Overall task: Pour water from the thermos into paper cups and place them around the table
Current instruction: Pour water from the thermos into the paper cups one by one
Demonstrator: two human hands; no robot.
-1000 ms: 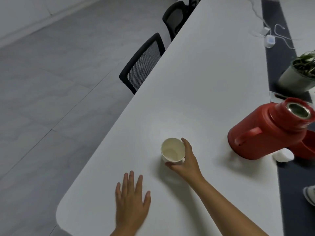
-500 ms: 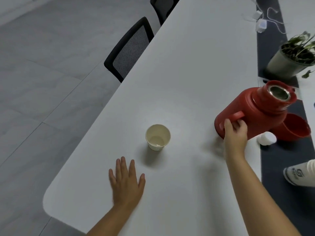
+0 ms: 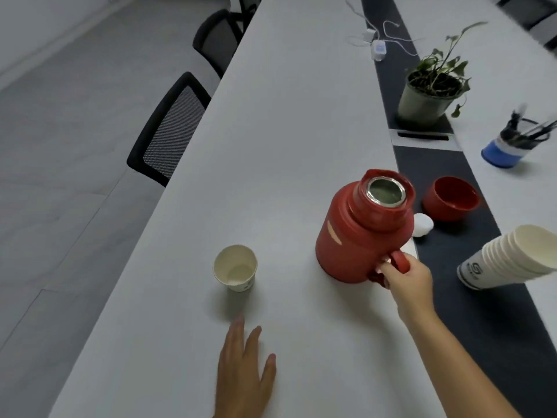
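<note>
A red thermos (image 3: 358, 230) stands open-mouthed on the white table (image 3: 286, 131), its lid off. My right hand (image 3: 404, 282) grips its handle at the near side. A single paper cup (image 3: 235, 267) stands upright to the thermos's left, with what looks like a little water in it. My left hand (image 3: 242, 375) rests flat on the table just in front of the cup, fingers straight, apart from it. A stack of paper cups (image 3: 509, 259) lies on its side at the right, on the dark runner.
The red thermos lid (image 3: 450, 199) and a white stopper (image 3: 422, 224) lie behind the thermos on the dark runner (image 3: 428, 164). A potted plant (image 3: 431, 89), a blue pen holder (image 3: 506, 146) and a charger with cables (image 3: 378, 48) stand farther back. Black chairs (image 3: 168, 131) line the table's left edge.
My right hand let go of the paper cup, moved right and took the thermos handle. The thermos now has its handle turned toward me. My left hand stayed flat on the table.
</note>
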